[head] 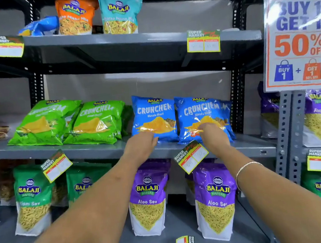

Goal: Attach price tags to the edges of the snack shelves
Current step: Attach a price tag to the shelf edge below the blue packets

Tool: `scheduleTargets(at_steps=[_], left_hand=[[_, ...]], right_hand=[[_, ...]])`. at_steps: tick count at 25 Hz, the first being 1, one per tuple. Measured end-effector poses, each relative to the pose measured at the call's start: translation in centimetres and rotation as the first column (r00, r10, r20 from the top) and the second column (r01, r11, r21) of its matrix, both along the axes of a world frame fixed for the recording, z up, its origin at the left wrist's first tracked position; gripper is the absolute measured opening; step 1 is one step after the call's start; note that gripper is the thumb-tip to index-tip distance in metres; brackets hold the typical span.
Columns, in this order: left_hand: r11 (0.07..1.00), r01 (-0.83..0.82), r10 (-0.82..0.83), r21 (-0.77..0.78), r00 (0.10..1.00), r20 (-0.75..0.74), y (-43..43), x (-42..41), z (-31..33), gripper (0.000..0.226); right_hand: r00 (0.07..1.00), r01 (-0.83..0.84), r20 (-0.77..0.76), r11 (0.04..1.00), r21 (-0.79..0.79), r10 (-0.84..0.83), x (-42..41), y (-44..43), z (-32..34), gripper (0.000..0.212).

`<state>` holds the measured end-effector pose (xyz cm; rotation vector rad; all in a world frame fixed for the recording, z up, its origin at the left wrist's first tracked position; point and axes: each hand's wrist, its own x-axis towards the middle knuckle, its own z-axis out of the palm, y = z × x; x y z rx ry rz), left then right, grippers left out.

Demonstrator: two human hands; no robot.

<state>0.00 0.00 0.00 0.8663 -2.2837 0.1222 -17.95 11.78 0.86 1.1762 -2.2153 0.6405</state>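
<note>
Grey metal shelving (106, 149), 3 tiers, glossy snack bags. Mid tier: 2 green, 2 blue Crunchem bags (203, 115). 6 yellow paper price tags visible, rectangular. Tag on mid shelf edge (190, 156) sits just below R hand, long axis tilted, rising to right. L hand (140, 146) and R hand (212, 135) rest palms-down on shelf by blue bags; finger grip hidden, can't tell.

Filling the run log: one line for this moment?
left hand at blue Crunchem bag | right hand above tilted price tag | middle shelf
</note>
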Motion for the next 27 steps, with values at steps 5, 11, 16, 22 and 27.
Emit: scheduleTargets(at_steps=[5,11,16,22,27], left_hand=[[0.666,0.276,-0.195,0.693,0.961,-0.195,-1.0,-4.8,-4.2,0.033],[0.313,0.601,0.131,0.735,0.740,-0.660,-0.2,-9.5,-7.2,0.025],[0.638,0.450,0.034,0.625,0.794,-0.606,0.1,-9.0,-6.6,0.046],[0.809,0.301,-0.055,0.504,0.894,-0.445,-0.5,-9.2,-6.0,0.028],[0.833,0.321,-0.078,0.450,0.875,-0.479,-1.1,-9.7,-6.5,0.028]], right_hand=[[0.972,-0.109,0.211,0.994,0.001,0.107,-0.8,-1.8,-1.8,0.033],[0.964,-0.114,0.223,0.985,-0.130,0.141,-1.0,-2.3,-3.0,0.005],[0.890,-0.087,0.391,0.930,-0.356,0.233,-1.5,-0.5,-5.1,0.009],[0.799,0.013,0.541,0.892,-0.452,0.262,-1.6,-0.6,-6.2,0.010],[0.801,0.074,0.546,0.865,-0.496,0.245,-2.1,-1.8,-6.8,0.015]])
